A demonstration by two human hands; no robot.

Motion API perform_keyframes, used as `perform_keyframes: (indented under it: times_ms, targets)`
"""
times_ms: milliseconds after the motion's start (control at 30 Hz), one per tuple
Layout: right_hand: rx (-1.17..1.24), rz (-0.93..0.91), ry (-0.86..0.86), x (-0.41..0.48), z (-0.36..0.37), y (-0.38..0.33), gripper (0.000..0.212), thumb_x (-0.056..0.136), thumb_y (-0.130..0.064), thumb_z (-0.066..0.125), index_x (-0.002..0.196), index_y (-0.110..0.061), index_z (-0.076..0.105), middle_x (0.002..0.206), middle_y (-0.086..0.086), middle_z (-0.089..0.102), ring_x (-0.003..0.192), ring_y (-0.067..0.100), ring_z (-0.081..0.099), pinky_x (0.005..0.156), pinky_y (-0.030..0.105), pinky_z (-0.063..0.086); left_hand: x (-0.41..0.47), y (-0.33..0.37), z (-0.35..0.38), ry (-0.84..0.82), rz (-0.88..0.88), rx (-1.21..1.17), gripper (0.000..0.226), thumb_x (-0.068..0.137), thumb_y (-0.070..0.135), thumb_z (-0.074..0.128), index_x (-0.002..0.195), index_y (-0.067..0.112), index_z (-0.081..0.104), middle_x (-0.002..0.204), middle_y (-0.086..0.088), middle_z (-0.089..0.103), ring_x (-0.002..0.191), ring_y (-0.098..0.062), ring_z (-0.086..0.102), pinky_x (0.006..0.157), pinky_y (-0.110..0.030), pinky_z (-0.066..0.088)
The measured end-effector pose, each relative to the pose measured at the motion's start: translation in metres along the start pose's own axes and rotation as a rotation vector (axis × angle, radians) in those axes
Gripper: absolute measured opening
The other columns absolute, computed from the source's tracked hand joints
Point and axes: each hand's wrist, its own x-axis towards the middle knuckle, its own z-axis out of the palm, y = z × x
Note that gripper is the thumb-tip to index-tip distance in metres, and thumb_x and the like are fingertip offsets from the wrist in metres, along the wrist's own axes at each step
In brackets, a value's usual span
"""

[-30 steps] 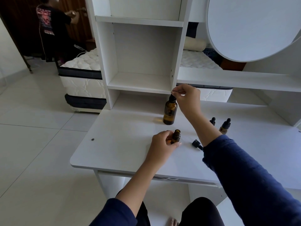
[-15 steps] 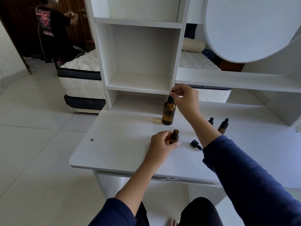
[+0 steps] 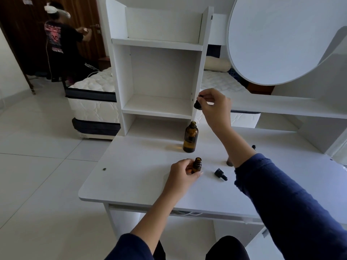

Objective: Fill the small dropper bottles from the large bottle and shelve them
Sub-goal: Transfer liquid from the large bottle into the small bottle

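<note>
Right hand point(image 3: 214, 107) pinches dropper cap point(image 3: 198, 105) over large bottle point(image 3: 190, 137); left hand point(image 3: 183, 175) grips small bottle point(image 3: 197, 164), centre frame. Probably light, fragile glass: we hold its body

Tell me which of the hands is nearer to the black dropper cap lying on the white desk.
Left. The left hand grips the small amber glass bottle left of the black dropper cap; the right hand is raised beyond it, pinching a second black dropper.

Round white panel point(image 3: 272, 40), quilted mattress point(image 3: 93, 109), person point(image 3: 60, 44) at brown door point(image 3: 24, 44)
</note>
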Motion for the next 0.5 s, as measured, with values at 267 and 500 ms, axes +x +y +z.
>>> perform_keyframes:
  times_ms: [267,500]
  targets:
    - [0.103,-0.065,0.093,-0.001,-0.024,-0.023,0.009,0.085,-0.005,0.061,0.092,-0.006,0.065,0.081,-0.003,0.065,0.071,-0.010,0.061,0.068,0.007,0.050,0.000,-0.001,0.001,-0.001,-0.004,-0.006,0.032,0.076,0.010,0.075,0.106,0.006,0.065,0.101,-0.007,0.070,0.092,-0.012,0.066,0.081,-0.009,0.049]
    - [0.105,-0.030,0.098,-0.025,-0.043,-0.020,0.008,0.083,-0.004,0.062,0.090,-0.006,0.066,0.083,0.002,0.067,0.074,-0.001,0.062,0.068,0.011,0.051,0.000,0.000,0.000,0.001,0.009,-0.009,0.028,0.076,0.011,0.074,0.103,0.007,0.065,0.097,-0.006,0.070,0.087,-0.010,0.065,0.079,-0.009,0.048]
